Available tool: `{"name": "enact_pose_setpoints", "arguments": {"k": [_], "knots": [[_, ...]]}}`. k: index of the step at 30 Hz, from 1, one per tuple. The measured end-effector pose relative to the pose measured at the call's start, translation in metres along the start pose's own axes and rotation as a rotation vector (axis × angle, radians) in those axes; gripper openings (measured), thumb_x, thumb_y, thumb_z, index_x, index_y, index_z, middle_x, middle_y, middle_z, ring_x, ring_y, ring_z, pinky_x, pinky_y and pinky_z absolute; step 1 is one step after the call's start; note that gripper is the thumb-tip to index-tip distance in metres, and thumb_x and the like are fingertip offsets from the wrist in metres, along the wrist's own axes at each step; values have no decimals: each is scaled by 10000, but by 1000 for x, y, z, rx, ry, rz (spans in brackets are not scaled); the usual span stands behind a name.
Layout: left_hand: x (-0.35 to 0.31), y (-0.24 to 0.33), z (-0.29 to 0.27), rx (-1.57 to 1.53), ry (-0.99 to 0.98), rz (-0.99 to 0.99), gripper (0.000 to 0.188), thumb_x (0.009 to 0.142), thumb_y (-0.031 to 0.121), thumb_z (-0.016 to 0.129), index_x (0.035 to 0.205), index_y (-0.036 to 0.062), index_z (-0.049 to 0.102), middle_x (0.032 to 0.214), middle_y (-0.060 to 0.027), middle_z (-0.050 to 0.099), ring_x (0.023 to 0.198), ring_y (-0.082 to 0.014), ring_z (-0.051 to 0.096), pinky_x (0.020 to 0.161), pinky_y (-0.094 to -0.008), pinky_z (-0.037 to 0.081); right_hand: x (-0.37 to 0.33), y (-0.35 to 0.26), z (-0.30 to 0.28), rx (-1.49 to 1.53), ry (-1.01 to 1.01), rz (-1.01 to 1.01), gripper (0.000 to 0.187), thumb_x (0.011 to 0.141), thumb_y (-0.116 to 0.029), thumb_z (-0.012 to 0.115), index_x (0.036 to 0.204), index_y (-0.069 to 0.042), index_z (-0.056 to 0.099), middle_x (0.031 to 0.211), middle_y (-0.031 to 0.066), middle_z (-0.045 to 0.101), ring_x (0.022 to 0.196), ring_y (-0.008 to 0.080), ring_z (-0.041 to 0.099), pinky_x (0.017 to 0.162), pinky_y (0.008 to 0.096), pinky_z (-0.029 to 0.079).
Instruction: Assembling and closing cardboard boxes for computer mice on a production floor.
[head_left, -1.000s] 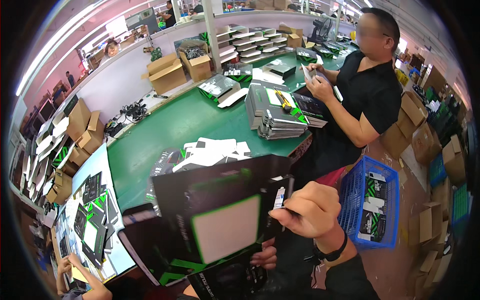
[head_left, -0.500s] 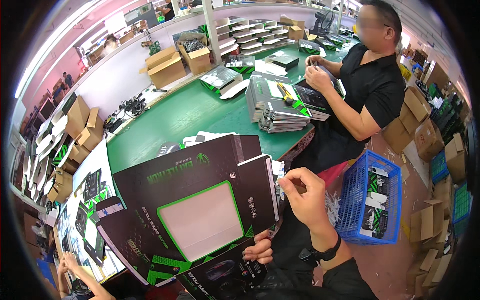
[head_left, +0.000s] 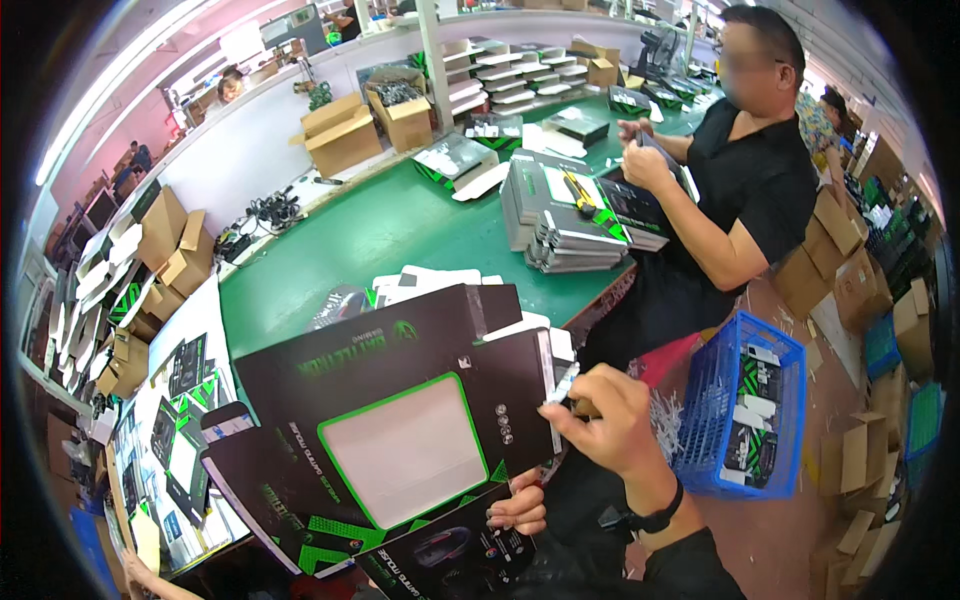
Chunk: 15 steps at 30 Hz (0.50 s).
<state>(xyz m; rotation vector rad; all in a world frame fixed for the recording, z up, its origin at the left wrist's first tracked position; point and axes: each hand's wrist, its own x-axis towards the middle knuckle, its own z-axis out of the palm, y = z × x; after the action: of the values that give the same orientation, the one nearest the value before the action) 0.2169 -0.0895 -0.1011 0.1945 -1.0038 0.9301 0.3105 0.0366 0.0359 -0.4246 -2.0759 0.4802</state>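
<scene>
- Green-topped bench (head_left: 320, 250) fills my remote view beyond the work; a stack of printed cartons (head_left: 522, 215) stands on it, and a blue plastic crate (head_left: 793, 420) sits on the floor to the right.
- I find the black-and-green cardboard carton (head_left: 400, 455) front and centre, apparently held up off the bench, its flaps open.
- My left hand (head_left: 516, 503) is mostly hidden behind it, fingers curled around the lower right edge.
- My right hand (head_left: 606, 415) pinches a small white strip (head_left: 564, 382) between thumb and fingertip at the carton's right edge.
- I judge the carton light and stiff across its panels, bendy at the flaps, perhaps slick; I'd grip a folded edge, sparing the thin tabs.
- I see its pale panel facing the camera, tilted; the long axis seems to run crosswise, rising rightward.
</scene>
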Motion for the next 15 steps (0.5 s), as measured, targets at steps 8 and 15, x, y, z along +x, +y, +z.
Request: {"name": "enact_pose_setpoints", "arguments": {"k": [8,15], "knots": [[-1,56,31,581,245,84,269,1065,255,394,1026,51,564,850,-68,643,753,-166,610,712,-288,396,-7,-6,7,-211,-32,-118,308,732,-201,857,702,-83,574,622,37,509,510,214,531,448,341,400],[-9,90,95,1195,486,314,261,1062,272,416,995,59,552,826,-52,621,739,-153,595,690,-278,394,-21,6,19,-427,-11,-103,254,770,-203,807,720,-113,574,661,31,510,593,221,570,483,339,428]]}}
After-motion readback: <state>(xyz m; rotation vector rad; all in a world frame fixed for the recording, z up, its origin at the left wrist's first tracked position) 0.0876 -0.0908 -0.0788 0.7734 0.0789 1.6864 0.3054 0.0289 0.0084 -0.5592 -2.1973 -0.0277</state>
